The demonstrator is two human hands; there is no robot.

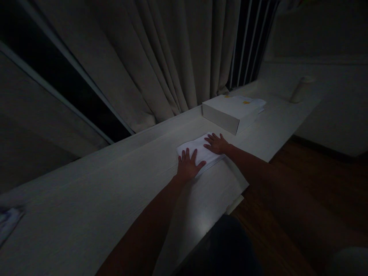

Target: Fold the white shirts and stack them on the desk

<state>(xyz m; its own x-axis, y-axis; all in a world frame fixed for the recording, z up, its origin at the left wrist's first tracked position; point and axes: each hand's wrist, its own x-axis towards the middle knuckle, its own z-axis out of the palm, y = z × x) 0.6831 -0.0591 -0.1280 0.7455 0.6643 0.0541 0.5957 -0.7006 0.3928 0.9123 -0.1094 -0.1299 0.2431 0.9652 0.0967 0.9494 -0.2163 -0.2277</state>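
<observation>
A folded white cloth (198,147) lies flat on the long pale table (120,188). My left hand (188,165) rests on its near left part with the fingers spread. On its right side lies my right hand (216,144), palm down, fingers also apart. Neither hand grips anything; both press flat against the fabric. Parts of the cloth are hidden under my palms.
Behind the cloth to the right stands a white box (222,112), with white cloth (258,102) at its far side. A pale cylindrical container (300,90) stands farther right. Long curtains (172,57) hang behind the table. A partly visible item (10,222) lies far left.
</observation>
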